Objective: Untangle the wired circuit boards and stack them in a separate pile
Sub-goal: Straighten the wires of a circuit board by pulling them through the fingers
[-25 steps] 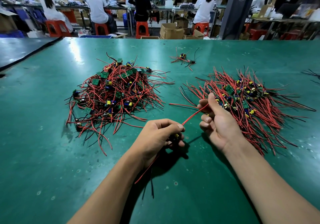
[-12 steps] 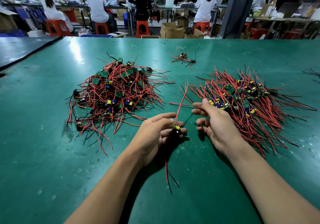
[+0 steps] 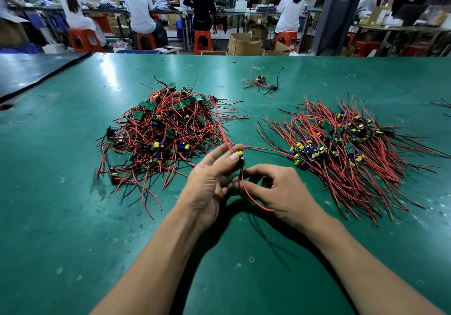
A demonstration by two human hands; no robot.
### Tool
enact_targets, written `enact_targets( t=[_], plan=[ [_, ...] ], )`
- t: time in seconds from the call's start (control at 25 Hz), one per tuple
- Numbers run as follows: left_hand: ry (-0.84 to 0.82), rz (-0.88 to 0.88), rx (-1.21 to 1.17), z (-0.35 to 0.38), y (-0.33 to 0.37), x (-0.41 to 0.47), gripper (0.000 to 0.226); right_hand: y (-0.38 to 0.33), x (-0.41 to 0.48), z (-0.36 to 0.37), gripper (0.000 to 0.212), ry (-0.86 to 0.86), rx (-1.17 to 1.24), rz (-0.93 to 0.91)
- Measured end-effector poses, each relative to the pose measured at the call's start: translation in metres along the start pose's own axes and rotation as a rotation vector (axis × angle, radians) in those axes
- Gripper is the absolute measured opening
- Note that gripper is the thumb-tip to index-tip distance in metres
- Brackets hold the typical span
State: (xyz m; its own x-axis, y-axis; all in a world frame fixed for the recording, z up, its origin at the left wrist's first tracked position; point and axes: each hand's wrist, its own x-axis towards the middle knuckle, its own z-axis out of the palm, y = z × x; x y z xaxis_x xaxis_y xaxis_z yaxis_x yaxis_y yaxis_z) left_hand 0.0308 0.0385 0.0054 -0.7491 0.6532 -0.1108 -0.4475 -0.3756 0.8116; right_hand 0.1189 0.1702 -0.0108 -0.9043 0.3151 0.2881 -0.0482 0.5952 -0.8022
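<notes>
Piles: two large, a tangled pile (image 3: 161, 129) on the left and a sorted pile (image 3: 346, 148) on the right; one small cluster (image 3: 262, 84) lies beyond them.
Hands: the left hand (image 3: 210, 185) pinches one board (image 3: 239, 154) between the piles; the right hand (image 3: 283, 190) pinches its red wire (image 3: 253, 200).
Change: the right hand has dropped from beside the sorted pile to just under the board.
Room: the green table (image 3: 73, 217) stretches from both piles toward the person.

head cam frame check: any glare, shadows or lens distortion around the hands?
Head view: glare streak on the table, far left; dark shadow under the left hand and right hand, falling toward the camera; hands and held circuit board sharp; wide-angle bend tilts the pillar; background workers slightly soft.
</notes>
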Motion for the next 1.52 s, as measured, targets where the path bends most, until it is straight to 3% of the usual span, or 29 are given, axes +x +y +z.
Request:
enact_targets(
  t=[0.24, 0.44, 0.64, 0.8, 0.92, 1.04, 1.2, 1.4, 1.52],
  plan=[
    [0.020, -0.041, 0.016, 0.002, 0.000, -0.001, 0.046, -0.012, -0.003, 0.007, 0.031, 0.038, 0.175, -0.003],
    [-0.012, -0.025, -0.023, 0.002, -0.003, -0.002, 0.050, -0.017, -0.003, 0.010, 0.026, 0.139, 0.258, -0.055],
    [-0.071, -0.025, -0.033, 0.000, -0.005, -0.001, 0.052, -0.023, 0.005, 0.004, 0.034, 0.151, 0.759, 0.235],
    [-0.090, -0.138, -0.002, 0.002, -0.003, -0.003, 0.022, -0.024, 0.005, -0.013, 0.027, -0.061, 1.029, 0.414],
    [-0.177, -0.301, 0.041, 0.005, 0.000, -0.008, 0.023, -0.021, 0.002, -0.016, 0.020, -0.158, 1.005, 0.514],
    [-0.239, -0.297, 0.106, 0.006, -0.001, -0.012, 0.024, -0.015, 0.001, -0.014, 0.021, -0.187, 0.970, 0.577],
    [-0.223, -0.247, 0.096, 0.003, -0.003, -0.013, 0.022, -0.015, 0.002, -0.013, 0.018, -0.208, 0.828, 0.528],
    [-0.247, -0.251, 0.221, 0.004, -0.004, -0.013, 0.027, -0.010, 0.006, -0.014, 0.011, -0.099, 0.784, 0.454],
    [-0.282, -0.268, 0.282, 0.007, -0.004, -0.014, 0.007, -0.012, 0.004, -0.014, 0.010, -0.077, 0.861, 0.407]
  ],
)
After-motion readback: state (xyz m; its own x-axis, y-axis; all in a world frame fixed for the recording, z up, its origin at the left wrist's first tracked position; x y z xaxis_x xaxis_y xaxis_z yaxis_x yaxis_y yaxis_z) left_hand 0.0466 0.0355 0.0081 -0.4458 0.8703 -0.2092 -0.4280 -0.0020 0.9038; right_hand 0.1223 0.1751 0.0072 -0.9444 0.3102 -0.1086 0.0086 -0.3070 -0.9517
